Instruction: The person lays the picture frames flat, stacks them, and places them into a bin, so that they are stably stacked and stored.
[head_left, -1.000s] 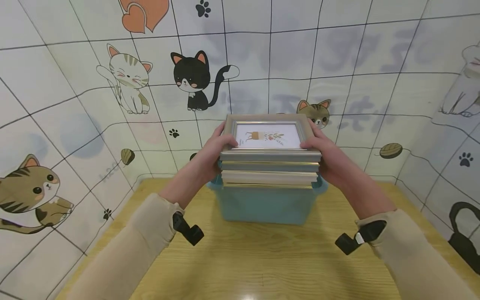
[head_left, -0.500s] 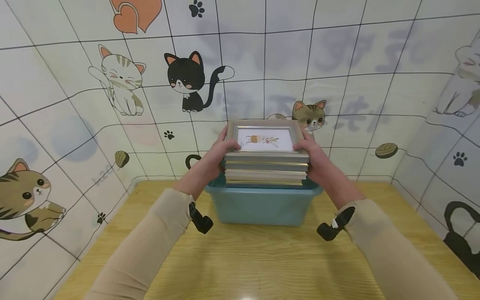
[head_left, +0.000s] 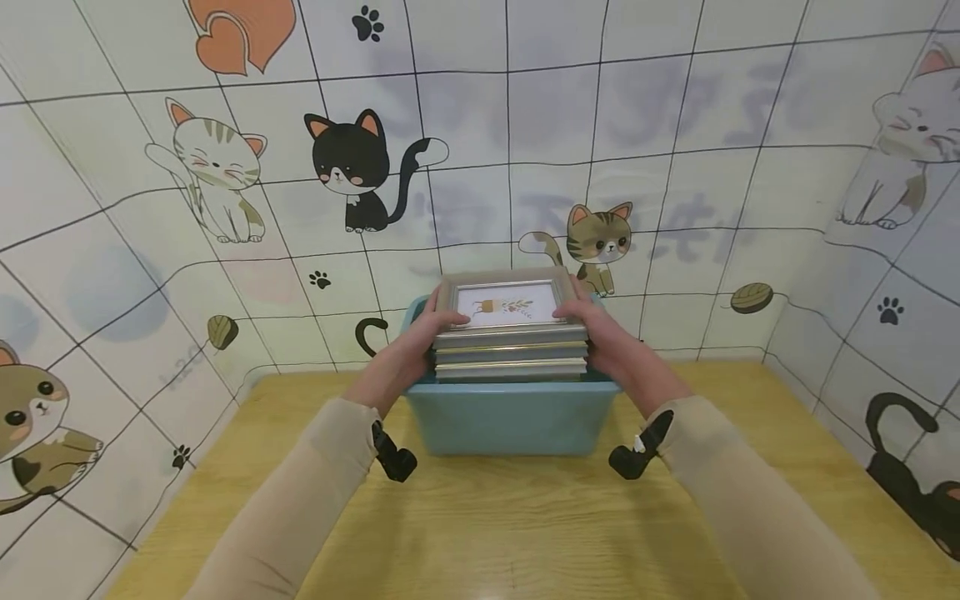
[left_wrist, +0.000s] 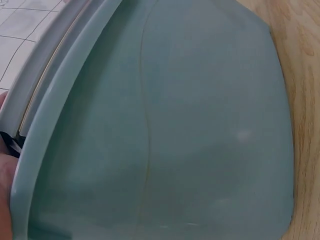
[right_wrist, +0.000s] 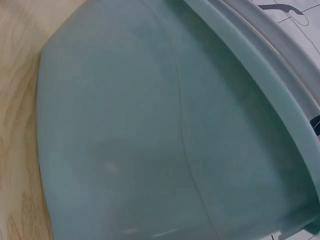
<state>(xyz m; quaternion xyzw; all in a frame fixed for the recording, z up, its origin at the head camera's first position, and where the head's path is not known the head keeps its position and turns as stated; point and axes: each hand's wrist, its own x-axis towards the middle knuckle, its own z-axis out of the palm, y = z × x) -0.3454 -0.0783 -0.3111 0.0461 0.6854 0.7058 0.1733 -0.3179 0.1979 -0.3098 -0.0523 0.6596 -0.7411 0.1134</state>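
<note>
Between my two hands I hold a stack of picture frames [head_left: 512, 352], lying flat one on another. The top one has a silvery-beige border and a print of a plant in a pot. My left hand [head_left: 416, 342] grips the stack's left side, thumb over the top frame's edge. On the opposite side my right hand [head_left: 606, 332] grips it the same way. The stack's lower part is down inside a blue-green plastic bin [head_left: 513, 421], hidden behind its front rim. In the left wrist view the bin wall [left_wrist: 200, 120] fills most of the picture, with frame edges [left_wrist: 45, 65] beyond the rim.
The bin stands on a wood-grain table [head_left: 517, 525], near the back wall. Wall covering with a grid and cartoon cats [head_left: 352, 175] encloses the back and both sides. Each sleeve cuff carries a small black camera [head_left: 395, 454].
The stack has gone down into the bin between my hands, and its lowest frames have dropped behind the front rim. The view has shifted slightly, so the wall and bin appear further left.
</note>
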